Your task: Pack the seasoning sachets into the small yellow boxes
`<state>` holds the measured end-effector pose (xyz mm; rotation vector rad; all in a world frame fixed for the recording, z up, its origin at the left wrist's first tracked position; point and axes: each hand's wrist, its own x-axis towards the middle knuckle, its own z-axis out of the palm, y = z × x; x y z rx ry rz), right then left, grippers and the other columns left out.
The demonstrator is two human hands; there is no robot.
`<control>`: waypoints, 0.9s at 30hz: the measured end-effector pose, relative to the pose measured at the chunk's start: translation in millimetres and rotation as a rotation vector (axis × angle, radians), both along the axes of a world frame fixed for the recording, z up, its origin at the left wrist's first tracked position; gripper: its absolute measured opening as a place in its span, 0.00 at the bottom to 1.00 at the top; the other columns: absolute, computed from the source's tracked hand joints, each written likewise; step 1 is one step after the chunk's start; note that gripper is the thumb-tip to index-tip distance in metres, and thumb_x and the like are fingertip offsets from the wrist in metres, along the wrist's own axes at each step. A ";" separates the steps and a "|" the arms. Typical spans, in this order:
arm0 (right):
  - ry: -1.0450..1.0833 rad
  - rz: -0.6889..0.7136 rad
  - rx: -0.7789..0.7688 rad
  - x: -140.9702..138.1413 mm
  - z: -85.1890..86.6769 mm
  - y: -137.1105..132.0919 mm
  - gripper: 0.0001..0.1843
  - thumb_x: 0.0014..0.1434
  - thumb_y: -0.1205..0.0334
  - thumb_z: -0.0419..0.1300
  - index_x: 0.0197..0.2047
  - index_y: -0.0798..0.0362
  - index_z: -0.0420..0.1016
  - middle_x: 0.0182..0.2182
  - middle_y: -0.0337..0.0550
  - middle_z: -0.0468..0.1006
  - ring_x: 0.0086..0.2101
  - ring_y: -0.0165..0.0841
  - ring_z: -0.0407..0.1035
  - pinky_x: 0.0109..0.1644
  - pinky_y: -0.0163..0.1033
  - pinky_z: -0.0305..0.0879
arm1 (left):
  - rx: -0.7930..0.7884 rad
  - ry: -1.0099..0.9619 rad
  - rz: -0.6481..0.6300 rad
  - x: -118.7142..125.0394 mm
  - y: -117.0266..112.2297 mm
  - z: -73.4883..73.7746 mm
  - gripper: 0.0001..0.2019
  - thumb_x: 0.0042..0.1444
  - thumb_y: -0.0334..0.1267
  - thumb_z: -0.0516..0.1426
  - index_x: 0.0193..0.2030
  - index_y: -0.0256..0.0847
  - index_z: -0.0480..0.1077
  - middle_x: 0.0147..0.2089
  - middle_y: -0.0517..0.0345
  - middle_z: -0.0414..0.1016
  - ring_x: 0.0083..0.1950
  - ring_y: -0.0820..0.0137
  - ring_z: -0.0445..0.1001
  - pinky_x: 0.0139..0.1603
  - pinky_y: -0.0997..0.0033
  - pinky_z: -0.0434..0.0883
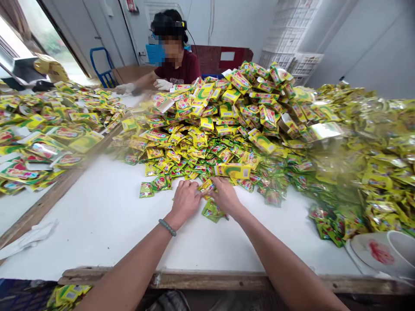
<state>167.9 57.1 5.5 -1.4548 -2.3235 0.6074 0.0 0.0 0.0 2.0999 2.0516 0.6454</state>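
Observation:
Both my hands meet at the front foot of a big heap of small sachets and cartons. My left hand (186,198) has its fingers curled inward, its fingertips at a small yellow sachet (206,186). From the other side my right hand (226,196) closes on the same sachet, thumb and fingers bent around its edge. Green sachets (212,211) lie on the white tabletop just below my right hand. A yellow and green carton (238,171) rests flat beyond its knuckles. Two loose sachets (155,185) lie left of my left hand.
Cartons (259,103) top the heap, and more sachets (382,164) spread right. A wooden strip (65,185) divides off cartons (42,147) at left. A white mug (385,250) lies at the right front, a white cloth (29,237) at left. A gloved co-worker (181,65) sits opposite.

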 end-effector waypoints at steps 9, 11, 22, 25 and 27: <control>0.170 0.035 -0.226 15.0 10.7 -14.9 0.08 0.56 0.63 0.65 0.32 0.52 0.68 0.26 0.35 0.70 0.29 0.30 0.62 0.33 0.34 0.51 | -0.093 -0.604 -0.085 12.3 -1.0 5.0 0.06 0.55 0.40 0.58 0.30 0.42 0.69 0.31 0.57 0.74 0.34 0.66 0.72 0.36 0.68 0.67; 0.314 0.038 -0.233 21.7 16.6 -13.3 0.10 0.56 0.62 0.63 0.29 0.51 0.65 0.25 0.34 0.68 0.28 0.30 0.60 0.32 0.34 0.51 | -0.094 -0.754 -0.053 15.8 1.9 17.8 0.10 0.54 0.46 0.60 0.32 0.42 0.70 0.31 0.57 0.76 0.33 0.67 0.73 0.35 0.70 0.68; 0.347 -0.482 -0.058 88.6 41.2 29.8 0.10 0.58 0.55 0.60 0.32 0.50 0.65 0.28 0.42 0.74 0.32 0.37 0.67 0.36 0.38 0.58 | -0.668 -0.782 0.198 66.9 21.4 30.6 0.26 0.48 0.64 0.61 0.26 0.38 0.72 0.24 0.50 0.79 0.22 0.64 0.76 0.24 0.69 0.69; 0.274 -0.446 -0.250 80.3 26.7 31.6 0.08 0.56 0.60 0.63 0.31 0.51 0.67 0.29 0.45 0.75 0.34 0.39 0.69 0.36 0.38 0.60 | -0.560 -0.968 0.277 80.6 21.7 20.6 0.20 0.48 0.54 0.67 0.28 0.36 0.72 0.24 0.52 0.78 0.23 0.67 0.75 0.27 0.70 0.71; 0.317 -0.406 -0.323 66.2 15.6 27.5 0.08 0.57 0.59 0.63 0.31 0.51 0.68 0.29 0.45 0.75 0.33 0.37 0.70 0.35 0.38 0.63 | -0.452 -1.052 0.297 82.8 22.3 16.0 0.16 0.48 0.47 0.68 0.33 0.36 0.71 0.27 0.54 0.79 0.26 0.68 0.76 0.29 0.72 0.71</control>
